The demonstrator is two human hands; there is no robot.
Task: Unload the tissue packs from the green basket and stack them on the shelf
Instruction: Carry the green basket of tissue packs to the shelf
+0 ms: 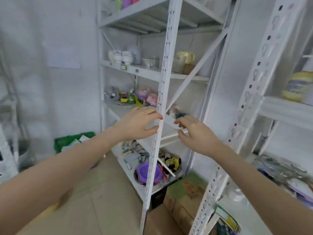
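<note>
Both my hands are empty, left hand [140,123] and right hand [194,133] with grip open beside the shelf upright [159,106]; tissue packs [76,143] sit in the green basket [67,141] left of it, so I'd reach there

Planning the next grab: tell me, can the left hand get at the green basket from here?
Probably yes. The left hand is up at the shelf post, but the green basket sits open on the floor below-left, nothing between.
</note>
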